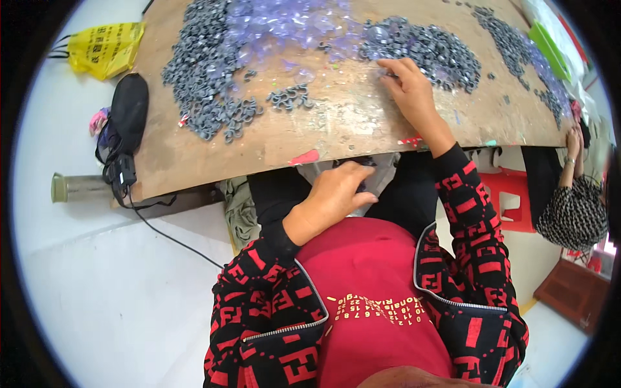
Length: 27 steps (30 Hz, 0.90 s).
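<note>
My right hand (412,95) reaches over the worn wooden table at the near left edge of a heap of small grey plastic clips (427,52). Its thumb and forefinger are bent and slightly apart, with clear pieces close by; I see nothing firmly held. Below the table's near edge, my left hand (333,197) hangs above my lap, its thumb spread away from the curled fingers. Something dark shows behind and below those fingers, too unclear to name. Clear, purple-tinted plastic pieces (284,29) lie heaped between the right-hand clips and a larger grey clip pile (204,77) at left.
More grey clips (508,42) lie far right, beside a green tray (550,52). Along the table's left side are a yellow bag (107,48), a black pouch (129,107) with a cord, and a bottle (81,189). Another person's arm (569,161) and a red stool (508,197) are at right.
</note>
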### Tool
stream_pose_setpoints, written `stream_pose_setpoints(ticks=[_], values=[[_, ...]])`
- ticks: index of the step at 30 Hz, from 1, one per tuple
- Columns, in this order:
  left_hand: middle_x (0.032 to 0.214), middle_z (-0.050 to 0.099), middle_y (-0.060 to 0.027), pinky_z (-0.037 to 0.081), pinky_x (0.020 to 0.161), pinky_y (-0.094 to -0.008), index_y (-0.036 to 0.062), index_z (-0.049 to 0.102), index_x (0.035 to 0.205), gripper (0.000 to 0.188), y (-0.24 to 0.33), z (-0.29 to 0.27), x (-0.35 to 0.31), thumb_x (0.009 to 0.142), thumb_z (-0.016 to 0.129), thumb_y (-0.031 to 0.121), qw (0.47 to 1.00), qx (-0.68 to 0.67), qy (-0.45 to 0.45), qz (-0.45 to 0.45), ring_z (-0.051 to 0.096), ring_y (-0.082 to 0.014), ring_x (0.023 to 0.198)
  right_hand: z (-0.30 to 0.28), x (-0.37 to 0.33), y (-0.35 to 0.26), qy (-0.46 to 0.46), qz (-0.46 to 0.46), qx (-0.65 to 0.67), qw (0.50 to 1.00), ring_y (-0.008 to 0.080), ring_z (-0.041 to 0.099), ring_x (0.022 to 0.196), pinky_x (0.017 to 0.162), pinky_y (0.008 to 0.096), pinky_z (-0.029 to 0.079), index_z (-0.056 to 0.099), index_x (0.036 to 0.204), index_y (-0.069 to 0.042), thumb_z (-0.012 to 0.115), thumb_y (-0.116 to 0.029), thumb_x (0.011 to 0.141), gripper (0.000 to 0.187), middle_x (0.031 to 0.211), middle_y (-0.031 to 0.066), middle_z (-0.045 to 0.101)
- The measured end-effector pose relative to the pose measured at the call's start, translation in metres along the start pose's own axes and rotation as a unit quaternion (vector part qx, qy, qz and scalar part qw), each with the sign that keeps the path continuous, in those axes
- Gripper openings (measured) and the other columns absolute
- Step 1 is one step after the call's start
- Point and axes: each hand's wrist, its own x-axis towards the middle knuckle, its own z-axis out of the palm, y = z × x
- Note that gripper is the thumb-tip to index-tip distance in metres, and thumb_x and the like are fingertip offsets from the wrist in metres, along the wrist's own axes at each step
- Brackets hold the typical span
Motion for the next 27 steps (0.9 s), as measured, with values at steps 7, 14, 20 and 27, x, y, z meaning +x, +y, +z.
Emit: stream_pose_setpoints(ticks=[7, 14, 20, 27], values=[[0.094, 0.065, -0.0111, 0.050, 0.068, -0.0406, 0.0087, 0.066, 0.096, 0.018, -0.020, -0.093, 0.050, 0.080, 0.066, 0.017, 0.967, 0.129, 0.207, -0.079, 0.064, -0.0307, 0.080, -0.006, -0.003, -0.011, -0.041, 0.037, 0.024, 0.998, 0.0127, 0.059, 0.074, 0.066, 0.0250, 0.046, 0.063, 0.096, -0.002, 0.065, -0.005, 0.083, 0.014, 0.089, 0.0048, 0.059], [0.103, 0.064, -0.0090, 0.050, 0.072, -0.0413, 0.0113, 0.068, 0.094, 0.018, -0.099, -0.124, 0.102, 0.077, 0.066, 0.009, 0.903, 0.316, 0.285, 0.056, 0.063, -0.0313, 0.085, -0.006, -0.023, -0.033, -0.117, 0.119, 0.106, 0.980, 0.0083, 0.055, 0.073, 0.065, 0.0224, 0.043, 0.062, 0.099, -0.003, 0.065, -0.007, 0.085, 0.015, 0.090, 0.0022, 0.057], [0.088, 0.067, -0.0098, 0.052, 0.070, -0.0338, 0.0069, 0.067, 0.095, 0.015, -0.084, -0.134, 0.089, 0.081, 0.061, 0.006, 0.936, 0.154, 0.295, -0.115, 0.066, -0.0269, 0.077, 0.009, -0.015, -0.056, -0.019, -0.069, -0.037, 0.997, 0.0293, 0.058, 0.089, 0.079, 0.0374, 0.045, 0.065, 0.102, -0.007, 0.067, -0.009, 0.078, 0.024, 0.096, 0.0100, 0.061], [0.103, 0.066, -0.0172, 0.055, 0.074, -0.0281, -0.0039, 0.061, 0.096, 0.016, -0.053, -0.124, 0.048, 0.091, 0.059, 0.012, 0.805, -0.487, 0.310, -0.133, 0.066, -0.0161, 0.082, 0.067, 0.005, -0.088, -0.092, -0.137, 0.001, 0.986, 0.0301, 0.057, 0.086, 0.075, 0.0394, 0.045, 0.063, 0.095, -0.009, 0.069, -0.013, 0.078, 0.019, 0.085, 0.0090, 0.057]])
